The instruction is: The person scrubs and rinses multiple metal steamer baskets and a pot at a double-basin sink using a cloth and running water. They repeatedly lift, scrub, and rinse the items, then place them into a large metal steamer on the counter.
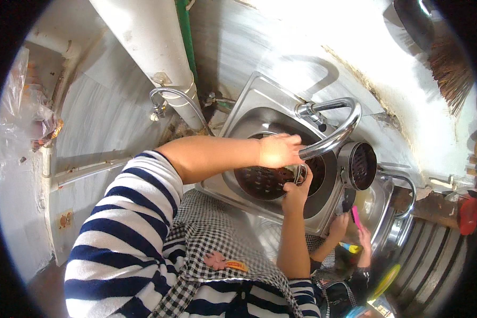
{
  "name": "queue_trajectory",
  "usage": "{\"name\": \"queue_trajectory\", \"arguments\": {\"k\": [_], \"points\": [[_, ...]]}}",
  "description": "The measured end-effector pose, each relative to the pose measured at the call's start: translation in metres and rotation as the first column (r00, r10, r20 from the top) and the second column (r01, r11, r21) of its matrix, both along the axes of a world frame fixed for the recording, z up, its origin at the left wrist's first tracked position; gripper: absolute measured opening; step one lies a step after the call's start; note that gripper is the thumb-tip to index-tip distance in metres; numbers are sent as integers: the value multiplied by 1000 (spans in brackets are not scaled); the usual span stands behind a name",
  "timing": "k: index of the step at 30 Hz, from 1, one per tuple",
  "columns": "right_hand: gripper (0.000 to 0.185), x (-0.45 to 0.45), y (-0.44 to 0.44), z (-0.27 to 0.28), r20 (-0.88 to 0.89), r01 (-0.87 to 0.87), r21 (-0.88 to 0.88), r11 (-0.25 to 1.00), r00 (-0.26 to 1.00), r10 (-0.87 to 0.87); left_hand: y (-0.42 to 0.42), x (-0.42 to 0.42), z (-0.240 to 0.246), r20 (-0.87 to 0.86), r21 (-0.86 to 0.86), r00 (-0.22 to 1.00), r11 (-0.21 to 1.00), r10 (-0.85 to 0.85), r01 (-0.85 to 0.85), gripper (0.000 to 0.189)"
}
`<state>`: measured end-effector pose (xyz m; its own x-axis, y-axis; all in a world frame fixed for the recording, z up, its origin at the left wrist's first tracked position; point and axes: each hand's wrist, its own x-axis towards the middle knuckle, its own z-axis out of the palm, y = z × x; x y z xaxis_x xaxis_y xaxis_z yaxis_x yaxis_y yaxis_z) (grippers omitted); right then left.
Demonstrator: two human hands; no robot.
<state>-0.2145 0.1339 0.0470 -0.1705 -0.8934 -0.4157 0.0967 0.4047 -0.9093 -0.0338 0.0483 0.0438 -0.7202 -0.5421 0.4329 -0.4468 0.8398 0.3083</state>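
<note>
A stainless steel sink (246, 101) lies before me with a large round perforated metal pan (258, 185) in its basin. Above the pan, my left hand (280, 151) reaches in from the left, its fingers partly hidden by the end of the chrome faucet spout (353, 115); whether it holds anything cannot be told. My right hand (298, 192) comes up from below, thumb and fingers around a small shiny, rounded object (300, 173) just under the spout. Its exact kind is unclear.
A round perforated metal pot (357, 166) stands at the sink's right edge. Beyond it, a co-worker's hands (339, 225) hold a pink brush (356, 216) and a dark item by a second sink (381, 202). A white pipe (159, 47) rises at the left; a twig brush (451, 71) hangs upper right.
</note>
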Motion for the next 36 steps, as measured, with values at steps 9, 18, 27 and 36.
{"name": "queue_trajectory", "arguments": {"k": [9, 18, 27, 36], "points": [[85, -3, 2, 2, 46, 102, -262, 960, 995, -94, 23, 9, -70, -76, 759, 480, 363, 874, -541, 22], [83, 18, -9, -2, -90, 139, -277, 951, 981, -170, 70, -7, -128, 469, 875, 523, -291, 712, -388, 33], [91, 55, -23, -63, -639, -265, -429, 863, 765, -82, 67, 29, -22, -324, 693, 445, 530, 835, -489, 29], [120, 43, 36, -86, -648, -306, -78, 949, 739, 185, -8, 1, -51, 96, 590, 679, 508, 728, -628, 39]]}}
